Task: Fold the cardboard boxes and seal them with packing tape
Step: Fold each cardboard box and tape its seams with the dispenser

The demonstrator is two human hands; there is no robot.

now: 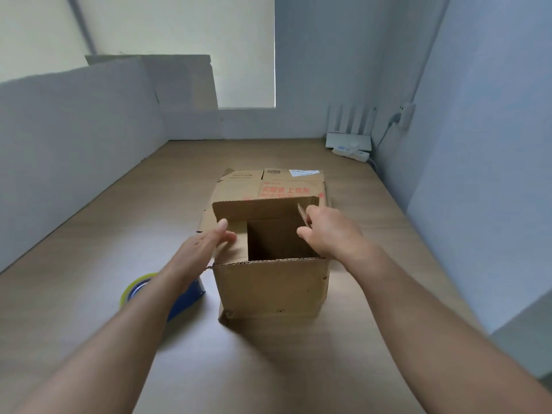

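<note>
Seen from the head camera, an upright brown corrugated cardboard box [268,282] stands on the light wood-grain bench [89,264] directly between and just below the two hands, its top not yet closed. The left hand [206,243] has its fingers straight and together and lies flat on the left inner flap [236,237], apparently pressing it down toward level so it sits under the longer flaps. The right hand [331,231] is curled round the right inner flap [304,215], pinching its raw corrugated edge; that flap is tilted up, so it looks like the grip is there to swing it inward to meet the other. A blue tape dispenser with a yellowish roll [140,291] rests on the bench just under the left forearm, partly hidden by it, probably kept close for sealing once the flaps are shut. Beyond the fingertips of both hands, touching the box's far side or just behind it, lies a flattened brown carton with red printing [268,183], seemingly next in line. Well past the right hand, in the far corner, sits a white router with upright antennas [349,138].
</note>
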